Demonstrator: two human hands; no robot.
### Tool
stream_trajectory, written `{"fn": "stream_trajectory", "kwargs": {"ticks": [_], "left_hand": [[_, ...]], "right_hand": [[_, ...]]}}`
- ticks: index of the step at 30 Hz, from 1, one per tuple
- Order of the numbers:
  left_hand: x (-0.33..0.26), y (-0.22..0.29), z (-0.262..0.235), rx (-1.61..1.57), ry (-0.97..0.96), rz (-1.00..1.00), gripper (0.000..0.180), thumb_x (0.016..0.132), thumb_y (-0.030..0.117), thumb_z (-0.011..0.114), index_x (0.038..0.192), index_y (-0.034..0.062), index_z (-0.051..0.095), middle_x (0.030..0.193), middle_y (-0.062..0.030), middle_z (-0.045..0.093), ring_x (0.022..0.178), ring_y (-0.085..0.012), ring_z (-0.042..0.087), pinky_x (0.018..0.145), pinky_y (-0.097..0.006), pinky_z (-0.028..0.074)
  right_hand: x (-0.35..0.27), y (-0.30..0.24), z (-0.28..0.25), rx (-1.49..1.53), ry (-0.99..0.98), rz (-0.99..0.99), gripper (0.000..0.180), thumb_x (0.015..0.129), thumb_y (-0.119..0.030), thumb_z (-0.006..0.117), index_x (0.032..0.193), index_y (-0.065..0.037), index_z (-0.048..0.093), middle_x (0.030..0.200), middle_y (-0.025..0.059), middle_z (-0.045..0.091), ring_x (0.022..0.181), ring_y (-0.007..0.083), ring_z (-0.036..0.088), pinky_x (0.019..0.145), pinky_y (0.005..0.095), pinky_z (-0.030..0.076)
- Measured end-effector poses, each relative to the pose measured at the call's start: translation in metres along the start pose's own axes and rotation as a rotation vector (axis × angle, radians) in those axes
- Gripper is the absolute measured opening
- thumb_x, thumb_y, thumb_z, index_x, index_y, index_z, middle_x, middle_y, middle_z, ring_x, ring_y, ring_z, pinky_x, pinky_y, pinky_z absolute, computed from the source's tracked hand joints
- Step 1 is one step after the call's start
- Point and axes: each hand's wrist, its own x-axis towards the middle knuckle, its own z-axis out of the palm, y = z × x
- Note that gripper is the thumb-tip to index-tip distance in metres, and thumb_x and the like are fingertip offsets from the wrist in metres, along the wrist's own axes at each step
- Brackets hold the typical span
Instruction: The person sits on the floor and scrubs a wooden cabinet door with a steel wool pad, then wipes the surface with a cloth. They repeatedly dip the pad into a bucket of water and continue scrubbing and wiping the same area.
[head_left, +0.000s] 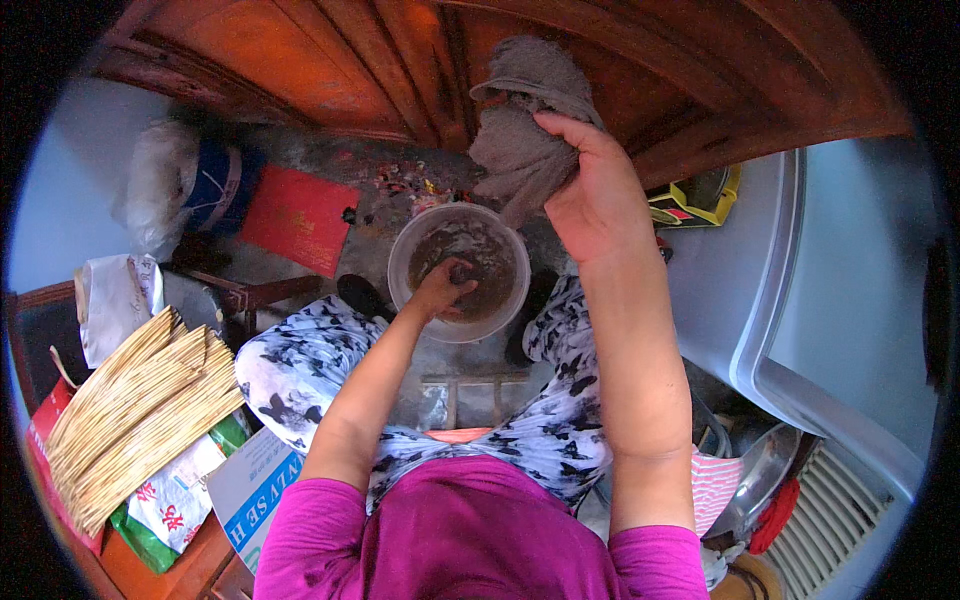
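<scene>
My right hand [600, 195] is raised and closed on a wet-looking grey-brown cloth [535, 135], gripping its side between thumb and fingers. The cloth is bunched up in front of the reddish-brown wooden panel [350, 70], and I cannot tell whether it touches the wood. A loose end hangs toward the rim of a whitish plastic bucket [397, 265] that stands between my feet. Murky brown water [490, 265] fills part of the bucket. My left hand [440, 290] reaches down into it with curled fingers; a small dark lump shows at the fingertips, too unclear to name.
On the left lie a bundle of thin straw-coloured sticks [150, 400], a blue-and-white box [255, 490] and a red flat sheet [300, 220]. A yellow-edged container [715, 195] stands at the right beside a grey curved panel [740, 270]. A metal basin [765, 475] sits lower right.
</scene>
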Motion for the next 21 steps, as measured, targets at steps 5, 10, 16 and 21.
{"fn": "stream_trajectory", "kwargs": {"ticks": [5,10,16,21], "left_hand": [[0.008,-0.012,-0.010,0.198,0.244,0.460,0.061,0.082,0.012,0.071,0.139,0.0186,0.049,0.135,-0.0144,0.056,0.116,-0.0293,0.060,0.094,-0.042,0.050],[0.000,-0.026,-0.001,0.826,0.067,0.375,0.052,0.083,0.004,0.062,0.134,0.0140,0.054,0.134,-0.0144,0.057,0.114,-0.0343,0.060,0.101,-0.036,0.045],[-0.007,0.023,-0.003,0.226,0.152,0.316,0.040,0.083,0.004,0.063,0.122,0.0105,0.061,0.120,-0.0165,0.064,0.107,-0.0344,0.062,0.096,-0.037,0.046],[-0.011,0.029,0.008,0.097,0.064,0.325,0.035,0.085,0.011,0.067,0.120,0.0085,0.059,0.115,-0.0199,0.066,0.107,-0.0368,0.062,0.092,-0.041,0.048]], "right_hand": [[0.008,0.009,-0.002,0.055,-0.032,0.003,0.032,0.083,-0.006,0.064,0.115,-0.003,0.064,0.111,0.0102,0.068,0.099,0.0263,0.067,0.091,0.0420,0.053],[0.008,0.005,-0.004,0.025,-0.024,-0.006,0.030,0.084,-0.006,0.063,0.114,-0.003,0.064,0.110,0.0103,0.069,0.099,0.0261,0.067,0.091,0.0423,0.053],[0.006,-0.001,-0.010,0.038,-0.028,-0.033,0.029,0.084,-0.005,0.063,0.113,-0.003,0.064,0.108,0.0100,0.069,0.099,0.0267,0.067,0.090,0.0423,0.054],[0.014,0.003,-0.020,0.043,-0.059,-0.084,0.029,0.085,-0.005,0.062,0.113,-0.003,0.064,0.110,0.0105,0.069,0.099,0.0278,0.067,0.090,0.0434,0.054]]}}
